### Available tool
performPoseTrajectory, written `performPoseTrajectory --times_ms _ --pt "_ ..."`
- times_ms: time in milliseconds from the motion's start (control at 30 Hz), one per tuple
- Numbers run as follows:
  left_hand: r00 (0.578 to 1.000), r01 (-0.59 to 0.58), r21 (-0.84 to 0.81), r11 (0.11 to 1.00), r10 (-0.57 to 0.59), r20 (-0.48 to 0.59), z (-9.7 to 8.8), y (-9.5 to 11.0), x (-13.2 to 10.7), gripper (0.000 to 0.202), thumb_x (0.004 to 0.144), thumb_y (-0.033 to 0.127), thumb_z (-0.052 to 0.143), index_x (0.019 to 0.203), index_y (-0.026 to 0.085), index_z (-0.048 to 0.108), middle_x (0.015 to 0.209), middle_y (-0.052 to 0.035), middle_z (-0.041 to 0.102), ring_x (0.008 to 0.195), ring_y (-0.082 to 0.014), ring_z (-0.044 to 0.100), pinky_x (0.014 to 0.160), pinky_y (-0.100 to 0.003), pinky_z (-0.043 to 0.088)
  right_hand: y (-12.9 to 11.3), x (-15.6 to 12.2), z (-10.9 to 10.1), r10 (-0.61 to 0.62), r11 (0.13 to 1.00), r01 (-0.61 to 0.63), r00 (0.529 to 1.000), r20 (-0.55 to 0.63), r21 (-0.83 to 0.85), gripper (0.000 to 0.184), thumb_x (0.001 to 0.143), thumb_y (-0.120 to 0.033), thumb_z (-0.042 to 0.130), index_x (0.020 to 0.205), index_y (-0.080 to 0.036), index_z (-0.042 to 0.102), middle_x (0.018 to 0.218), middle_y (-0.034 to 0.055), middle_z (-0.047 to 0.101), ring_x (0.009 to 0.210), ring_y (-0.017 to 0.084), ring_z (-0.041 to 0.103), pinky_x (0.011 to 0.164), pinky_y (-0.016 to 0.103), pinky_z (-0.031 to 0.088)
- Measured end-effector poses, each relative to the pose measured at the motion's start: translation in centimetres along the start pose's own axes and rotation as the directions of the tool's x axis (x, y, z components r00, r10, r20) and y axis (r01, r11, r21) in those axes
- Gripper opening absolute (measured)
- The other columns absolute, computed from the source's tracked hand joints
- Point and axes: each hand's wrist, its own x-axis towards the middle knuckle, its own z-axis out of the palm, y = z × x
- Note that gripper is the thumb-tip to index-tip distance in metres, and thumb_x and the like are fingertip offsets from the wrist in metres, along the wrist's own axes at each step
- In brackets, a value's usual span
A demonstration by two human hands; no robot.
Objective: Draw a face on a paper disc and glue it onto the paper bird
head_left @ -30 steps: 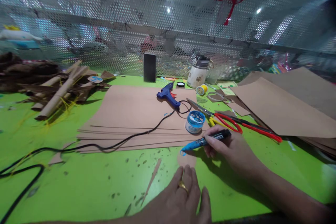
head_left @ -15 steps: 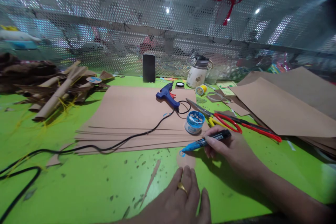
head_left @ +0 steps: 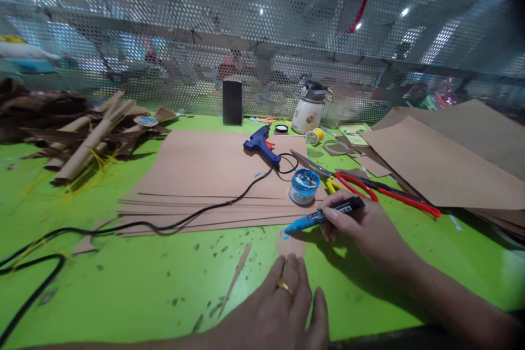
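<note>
My right hand (head_left: 361, 229) grips a black marker with a blue tip (head_left: 322, 216), slanted down to the left. Its tip touches the far left edge of a small round brown paper disc (head_left: 291, 245) on the green table, where a blue mark shows. My left hand (head_left: 283, 306), with a gold ring, lies flat with its fingertips pressing the disc's near edge. A small blue-topped jar (head_left: 304, 186) stands just beyond the marker.
A stack of brown paper sheets (head_left: 213, 175) lies in the middle with a blue glue gun (head_left: 262, 147) and its black cord (head_left: 123, 227). Red-handled scissors (head_left: 361, 188) lie to the right, more brown sheets (head_left: 443, 164) beyond. Rolled paper tubes (head_left: 82, 139) at left. A mesh screen stands behind.
Hands and marker stay on the disc almost unchanged; the view has tilted slightly, shifting everything a little upward in the frame.
</note>
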Motion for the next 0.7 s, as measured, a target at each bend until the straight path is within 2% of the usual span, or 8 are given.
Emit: performPoseTrajectory --times_ms 267,533,700 --pt "0.992 -0.032 -0.001 0.999 0.032 0.119 -1.8 -0.6 0.7 0.024 0.093 0.017 0.042 0.114 0.007 0.05 0.103 -0.0211 0.069 0.104 -0.0325 0.065 0.088 -0.044 0.052 0.1 -0.1 -0.1 -0.003 1.0 0.003 1.0 0.008 -0.026 0.016 0.087 -0.036 0.063 0.085 -0.02 0.06 0.058 -0.0034 0.062 0.052 0.01 0.056 0.053 0.024 0.046" --pt "0.99 -0.043 -0.014 0.999 0.044 0.133 -1.7 -0.7 0.8 0.024 0.093 0.016 0.045 0.114 0.007 0.051 0.102 -0.0219 0.069 0.101 -0.0325 0.066 0.087 -0.045 0.053 -0.1 0.0 0.0 0.029 0.999 -0.029 0.999 -0.013 -0.013 0.015 0.086 -0.037 0.063 0.082 -0.022 0.06 0.057 -0.0014 0.062 0.051 0.014 0.056 0.051 0.028 0.045" --pt "0.994 -0.036 -0.016 0.999 0.037 0.105 -1.5 -0.5 0.6 0.026 0.093 0.019 0.045 0.115 0.006 0.051 0.102 -0.0228 0.069 0.102 -0.0327 0.065 0.087 -0.046 0.052 -0.6 -0.1 0.1 0.024 0.999 -0.026 0.998 -0.058 -0.019 0.018 0.085 -0.039 0.062 0.079 -0.022 0.059 0.056 -0.0006 0.062 0.051 0.016 0.056 0.052 0.031 0.046"
